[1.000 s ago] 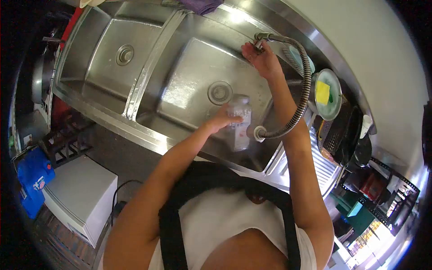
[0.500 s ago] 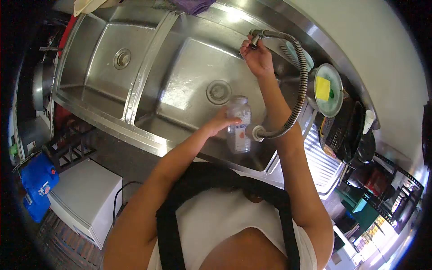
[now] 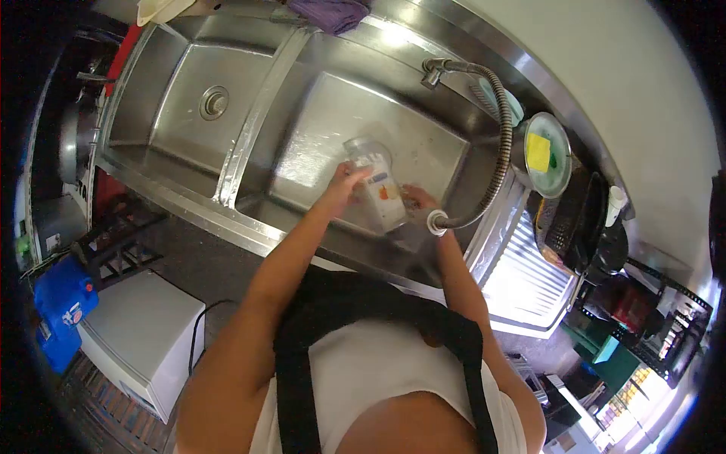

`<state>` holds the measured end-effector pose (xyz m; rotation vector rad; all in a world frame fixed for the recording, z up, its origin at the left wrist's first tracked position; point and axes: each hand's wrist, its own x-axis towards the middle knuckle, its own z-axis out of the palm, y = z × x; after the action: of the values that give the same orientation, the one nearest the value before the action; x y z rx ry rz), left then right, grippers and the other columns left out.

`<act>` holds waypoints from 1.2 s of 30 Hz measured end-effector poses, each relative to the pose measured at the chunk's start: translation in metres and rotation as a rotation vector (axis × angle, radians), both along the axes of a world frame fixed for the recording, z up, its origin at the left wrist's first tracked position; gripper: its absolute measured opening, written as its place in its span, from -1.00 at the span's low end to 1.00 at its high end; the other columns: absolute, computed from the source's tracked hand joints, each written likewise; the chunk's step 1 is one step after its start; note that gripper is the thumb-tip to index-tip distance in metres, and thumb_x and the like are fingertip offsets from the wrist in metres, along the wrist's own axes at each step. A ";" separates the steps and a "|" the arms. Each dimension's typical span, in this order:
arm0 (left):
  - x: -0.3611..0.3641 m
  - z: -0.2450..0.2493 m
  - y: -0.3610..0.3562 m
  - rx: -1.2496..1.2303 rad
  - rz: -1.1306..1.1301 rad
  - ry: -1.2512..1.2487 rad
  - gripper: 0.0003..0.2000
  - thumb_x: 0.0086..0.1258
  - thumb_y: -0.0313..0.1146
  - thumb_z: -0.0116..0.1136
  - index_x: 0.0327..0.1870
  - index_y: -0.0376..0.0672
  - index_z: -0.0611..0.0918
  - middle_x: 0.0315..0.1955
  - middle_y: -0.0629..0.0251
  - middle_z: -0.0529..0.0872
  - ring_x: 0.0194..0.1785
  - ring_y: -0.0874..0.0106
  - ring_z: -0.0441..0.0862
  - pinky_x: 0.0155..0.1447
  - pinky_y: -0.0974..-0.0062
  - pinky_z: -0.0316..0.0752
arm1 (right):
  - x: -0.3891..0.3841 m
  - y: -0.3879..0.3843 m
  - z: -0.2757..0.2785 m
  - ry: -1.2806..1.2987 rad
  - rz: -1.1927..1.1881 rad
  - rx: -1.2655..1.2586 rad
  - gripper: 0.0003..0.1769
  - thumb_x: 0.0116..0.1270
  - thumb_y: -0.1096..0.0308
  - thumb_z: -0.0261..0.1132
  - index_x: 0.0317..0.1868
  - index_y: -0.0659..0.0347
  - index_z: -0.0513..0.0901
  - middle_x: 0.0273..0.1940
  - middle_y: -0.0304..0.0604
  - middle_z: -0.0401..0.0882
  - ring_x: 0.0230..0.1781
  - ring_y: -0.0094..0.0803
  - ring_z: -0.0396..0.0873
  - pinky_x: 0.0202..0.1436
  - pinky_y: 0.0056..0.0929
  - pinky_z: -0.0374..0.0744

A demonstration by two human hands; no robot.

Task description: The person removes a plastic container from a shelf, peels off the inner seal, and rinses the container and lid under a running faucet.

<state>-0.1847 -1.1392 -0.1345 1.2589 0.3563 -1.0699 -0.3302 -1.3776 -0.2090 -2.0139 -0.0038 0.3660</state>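
While both hands meet on the clear jar (image 3: 376,189), the step in hand looks like turning or tipping it above the right-hand basin (image 3: 333,113). The left hand (image 3: 342,188) has its fingers wrapped over the jar's upper side and clamped on it. The right hand (image 3: 418,201) lies against the base, its fingers mostly hidden behind the jar, so I cannot tell how firmly they close. The jar hangs tilted between the two sets of fingers, its wide mouth pointing away from the body, its smooth see-through wall carrying a pale label with small orange and blue marks. I judge that any further handling calls for a firm two-handed hold, since the wall is smooth and the basin below is hard. Just beside the right fingers sits the round end of the hose (image 3: 437,221), a ribbed, flexible metal tube arching past them to the tap (image 3: 434,72). Beyond the fingertips the brushed steel basin shines. Farther off are the second basin's drain (image 3: 215,102), a round green plate (image 3: 560,163) bearing a yellow sponge (image 3: 538,151), and a purple cloth (image 3: 330,10).
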 end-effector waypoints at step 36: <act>0.040 0.098 0.099 -0.272 -0.222 -0.402 -0.31 0.50 -0.02 0.00 0.53 0.24 -0.06 0.04 0.01 0.55 -0.04 0.24 0.62 -0.07 0.22 0.58 | 0.034 0.211 0.247 -0.240 -0.507 -0.149 -0.53 0.08 0.37 0.47 0.00 0.35 0.59 0.08 -0.01 0.60 -0.06 -0.24 0.64 -0.05 -0.33 0.68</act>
<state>-0.1446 -1.0403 -0.0368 1.2493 -0.2332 -0.9819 -0.2957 -1.1667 0.0385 -2.1070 0.3859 -0.2033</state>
